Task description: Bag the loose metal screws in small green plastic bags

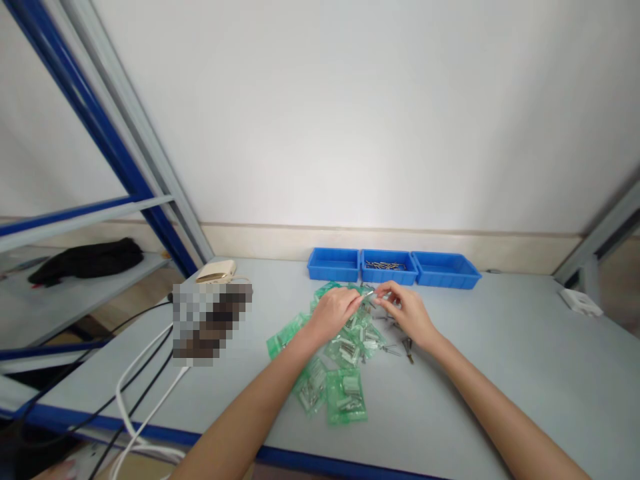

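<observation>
Above the pile of green plastic bags, my left hand (337, 310) is closed, with a small shiny metal piece (369, 293) between its thumb and fingertips. My right hand (406, 312) faces it from the right, fingers bent and tips drawn together beside the end of that piece; what they pinch is too small to make out. Clear-and-green bags (347, 397) with small metal and white parts lie spread under and in front of my hands. Loose thin metal pins or screws (407, 350) lie on the table below my right hand.
Three blue bins (334, 265) stand in a row behind my hands; the middle one holds long metal pins (385, 265). At left are a beige box (216, 271), a blurred-out patch and white and black cables (123, 380). A white object (581, 302) lies far right on the grey table (500, 373).
</observation>
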A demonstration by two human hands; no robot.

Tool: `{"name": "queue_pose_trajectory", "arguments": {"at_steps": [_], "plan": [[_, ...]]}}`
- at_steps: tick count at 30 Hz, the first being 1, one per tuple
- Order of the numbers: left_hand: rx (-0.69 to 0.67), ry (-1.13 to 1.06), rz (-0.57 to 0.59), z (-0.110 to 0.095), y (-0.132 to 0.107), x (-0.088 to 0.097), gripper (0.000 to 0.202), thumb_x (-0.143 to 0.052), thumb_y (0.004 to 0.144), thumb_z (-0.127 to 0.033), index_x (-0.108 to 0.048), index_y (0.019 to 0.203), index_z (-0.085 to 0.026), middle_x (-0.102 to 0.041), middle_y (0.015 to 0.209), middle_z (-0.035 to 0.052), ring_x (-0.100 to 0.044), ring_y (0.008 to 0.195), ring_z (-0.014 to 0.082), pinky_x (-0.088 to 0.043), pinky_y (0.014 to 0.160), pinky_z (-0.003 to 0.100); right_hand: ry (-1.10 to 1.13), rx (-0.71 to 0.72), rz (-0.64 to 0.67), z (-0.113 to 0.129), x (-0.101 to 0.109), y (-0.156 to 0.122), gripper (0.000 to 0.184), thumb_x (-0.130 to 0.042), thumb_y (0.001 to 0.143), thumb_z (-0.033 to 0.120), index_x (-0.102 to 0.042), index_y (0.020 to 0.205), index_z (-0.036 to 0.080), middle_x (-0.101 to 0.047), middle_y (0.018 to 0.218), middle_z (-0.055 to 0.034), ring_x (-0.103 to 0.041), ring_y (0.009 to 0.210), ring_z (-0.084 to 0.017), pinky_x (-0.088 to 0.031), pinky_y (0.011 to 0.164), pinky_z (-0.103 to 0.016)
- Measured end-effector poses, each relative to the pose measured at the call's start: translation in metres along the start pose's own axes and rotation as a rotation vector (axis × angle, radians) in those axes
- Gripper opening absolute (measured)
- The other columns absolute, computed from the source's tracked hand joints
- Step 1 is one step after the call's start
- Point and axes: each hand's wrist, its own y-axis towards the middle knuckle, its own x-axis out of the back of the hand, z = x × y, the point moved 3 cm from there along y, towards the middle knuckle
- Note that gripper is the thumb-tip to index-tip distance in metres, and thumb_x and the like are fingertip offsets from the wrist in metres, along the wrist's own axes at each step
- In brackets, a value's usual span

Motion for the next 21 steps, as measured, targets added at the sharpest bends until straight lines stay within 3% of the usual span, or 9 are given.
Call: {"name": "queue_pose_trajectory", "arguments": {"at_steps": [3, 7, 14, 18, 21], "plan": [[-0.011, -0.035, 0.034, -0.0020, 0.0002, -0.0009, 0.039, -0.029, 0.098, -0.031, -0.053, 0.071, -0.018, -0.057, 0.065, 0.0014, -0.054, 0.066, 0.0152, -0.039, 0.064, 0.027, -0.015, 0.047, -0.014, 0.0016, 0.0028, -0.0001, 0.024, -0.055, 0.084, 0.039, -0.058, 0.102, 0.023, -0.068, 0.090, -0.0028, -0.060, 0.069, -0.016, -0.046, 0.068, -0.029], [-0.017, -0.076, 0.070, -0.0057, -0.0002, -0.0027, 0.037, -0.030, 0.098, -0.031, -0.054, 0.073, -0.018, -0.058, 0.067, 0.0009, -0.055, 0.067, 0.0147, -0.040, 0.065, 0.026, -0.055, 0.096, -0.002, 0.0029, 0.0035, -0.0003, 0.021, -0.050, 0.087, 0.039, -0.063, 0.084, 0.022, -0.068, 0.083, -0.0030, -0.059, 0.070, -0.017, -0.045, 0.068, -0.029], [0.038, -0.176, 0.031, -0.0062, -0.0014, -0.0027, 0.023, -0.041, 0.095, -0.034, -0.058, 0.091, -0.019, -0.064, 0.078, 0.0008, -0.059, 0.075, 0.0150, -0.042, 0.070, 0.026, -0.057, 0.012, -0.029, -0.0013, 0.0028, 0.0008, 0.021, -0.049, 0.087, 0.038, -0.063, 0.083, 0.021, -0.067, 0.077, -0.0013, -0.057, 0.065, -0.016, -0.041, 0.065, -0.027], [-0.010, -0.137, 0.000, -0.0057, -0.0022, -0.0025, 0.027, -0.037, 0.096, -0.031, -0.060, 0.089, -0.018, -0.066, 0.081, 0.0030, -0.060, 0.076, 0.0159, -0.042, 0.073, 0.028, -0.036, -0.016, 0.003, 0.0001, 0.0013, 0.0008, 0.024, -0.047, 0.088, 0.038, -0.062, 0.079, 0.021, -0.066, 0.073, -0.0002, -0.056, 0.062, -0.015, -0.040, 0.061, -0.026], [-0.013, -0.121, -0.014, -0.0038, -0.0026, -0.0028, 0.030, -0.036, 0.096, -0.030, -0.061, 0.086, -0.017, -0.066, 0.078, 0.0038, -0.059, 0.074, 0.0163, -0.042, 0.072, 0.029, -0.001, -0.014, 0.027, 0.0032, 0.0003, 0.0002, 0.020, -0.050, 0.087, 0.039, -0.062, 0.086, 0.022, -0.068, 0.079, -0.0001, -0.057, 0.063, -0.014, -0.041, 0.061, -0.026]]}}
